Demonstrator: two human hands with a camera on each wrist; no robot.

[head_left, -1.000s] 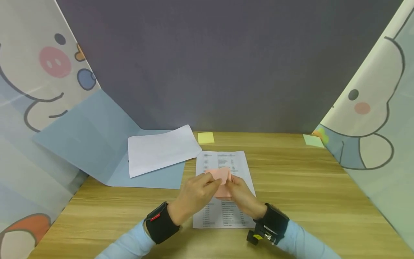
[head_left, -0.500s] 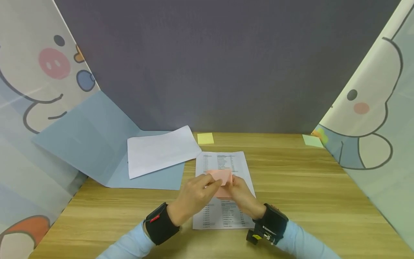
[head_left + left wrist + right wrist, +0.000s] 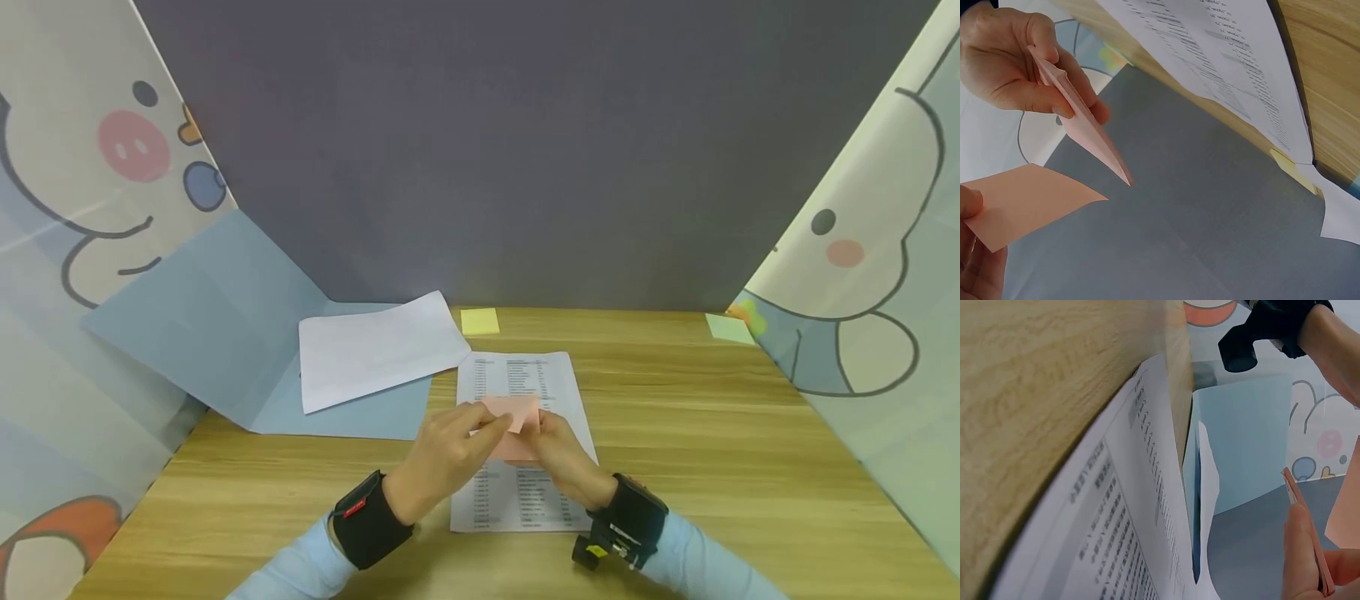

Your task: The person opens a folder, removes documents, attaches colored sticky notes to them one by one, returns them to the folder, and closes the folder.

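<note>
In the head view both hands are close together above a printed sheet [image 3: 525,508]. My left hand [image 3: 446,454] pinches a single pink sticky note [image 3: 1029,203] between thumb and fingers. My right hand [image 3: 566,458] grips a thin pad of pink sticky notes [image 3: 1094,134] by its edge, thumb on one face and fingers behind. The left wrist view shows a gap between the free corner of the note and the pad. Whether they touch elsewhere is not clear. The right wrist view catches the pad edge-on beside the right thumb.
An open light-blue folder [image 3: 262,400] leans against the left wall, with white paper [image 3: 378,354] lying in it. A yellow sticky note [image 3: 480,321] is at the table's back edge. A pale green one [image 3: 729,328] lies at back right. A dark panel [image 3: 525,167] stands behind.
The pink note's upper right corner stood slightly higher a second ago and has come down a little. Both hands stay almost in the same place, with only a slight shift of the view.
</note>
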